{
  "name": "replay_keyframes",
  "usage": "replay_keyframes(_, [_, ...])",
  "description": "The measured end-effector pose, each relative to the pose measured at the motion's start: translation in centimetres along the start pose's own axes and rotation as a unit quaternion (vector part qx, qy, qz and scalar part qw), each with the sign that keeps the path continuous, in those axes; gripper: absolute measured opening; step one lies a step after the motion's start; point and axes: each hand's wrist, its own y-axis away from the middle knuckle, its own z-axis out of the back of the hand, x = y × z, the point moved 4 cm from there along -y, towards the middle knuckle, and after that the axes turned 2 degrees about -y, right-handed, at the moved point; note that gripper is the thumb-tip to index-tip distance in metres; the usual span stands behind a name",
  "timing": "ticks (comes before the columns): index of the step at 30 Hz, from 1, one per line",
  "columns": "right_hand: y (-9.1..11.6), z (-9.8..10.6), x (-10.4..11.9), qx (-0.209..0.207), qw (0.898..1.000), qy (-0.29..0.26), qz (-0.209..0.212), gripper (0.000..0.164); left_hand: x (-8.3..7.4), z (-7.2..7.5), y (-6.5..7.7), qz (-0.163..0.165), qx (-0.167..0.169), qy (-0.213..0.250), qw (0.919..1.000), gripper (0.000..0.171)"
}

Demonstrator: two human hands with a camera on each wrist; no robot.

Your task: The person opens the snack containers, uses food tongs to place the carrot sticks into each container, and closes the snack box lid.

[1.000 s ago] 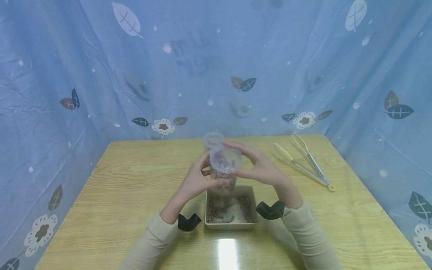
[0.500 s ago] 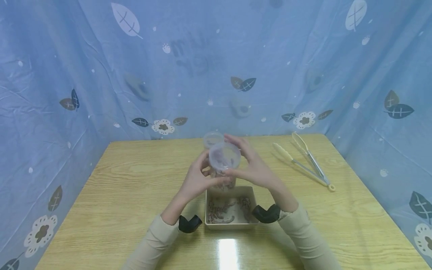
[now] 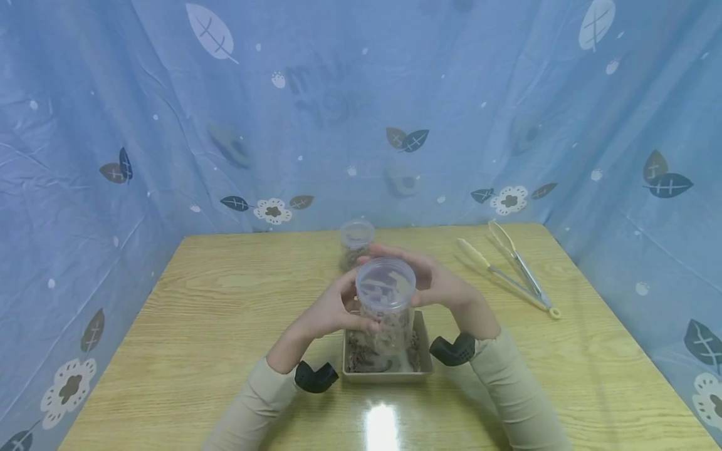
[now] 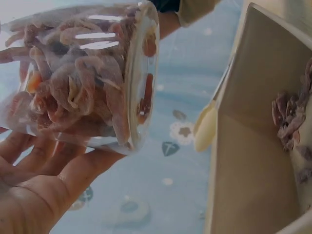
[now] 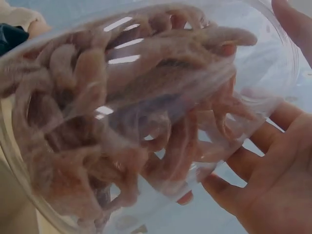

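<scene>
A clear lidded plastic jar, packed with pinkish-brown curled pieces, is held between both hands over a beige rectangular tray. My left hand grips the jar's left side, its thumb across the front. In the left wrist view that hand lies along the jar's wall. On the other side, my right hand holds the jar near its lid, fingers reaching behind. Through the right wrist view, fingers of the right hand show against the clear wall. Similar pinkish-brown pieces lie in the tray.
A second clear lidded jar with brownish contents stands behind the hands. Tongs with cream tips lie spread at the back right of the wooden table. A blue patterned curtain encloses the back and sides.
Both hands have brought the held jar lower and nearer, over the tray. The jar behind shows more. My right fingers have shifted lower around the lid's edge.
</scene>
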Motion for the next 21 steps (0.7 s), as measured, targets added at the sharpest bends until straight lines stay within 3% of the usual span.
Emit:
replay_keyframes(3, [0.0, 0.0, 0.1, -0.012, 1.0, 0.01, -0.005, 0.082, 0.0, 0.2, 0.0, 0.001, -0.008, -0.005, 1.0, 0.09])
replay_keyframes(6, [0.3, 0.2, 0.3, -0.042, 0.997, 0.058, -0.023, 0.081, -0.1, 0.6, -0.1, 0.007, -0.028, -0.022, 0.9993, 0.086])
replay_keyframes(9, [0.7, 0.6, 0.3, -0.085, 0.988, 0.119, -0.054, 0.081, -0.1, 1.0, -0.2, 0.02, -0.061, -0.053, 0.9965, 0.083])
replay_keyframes(13, [0.8, 1.1, 0.0, -0.145, 0.967, 0.185, -0.1, 0.083, 0.2, 1.5, -0.1, 0.055, -0.126, -0.118, 0.9835, 0.083])
replay_keyframes(16, [0.5, 0.8, -0.1, -0.187, 0.944, 0.228, -0.147, 0.087, 0.6, 1.9, 0.0, 0.079, -0.165, -0.155, 0.9708, 0.082])
replay_keyframes(21, [-0.9, -0.6, 0.9, -0.233, 0.904, 0.29, -0.209, 0.085, 0.9, 2.2, 0.1, 0.079, -0.197, -0.18, 0.9605, 0.077])
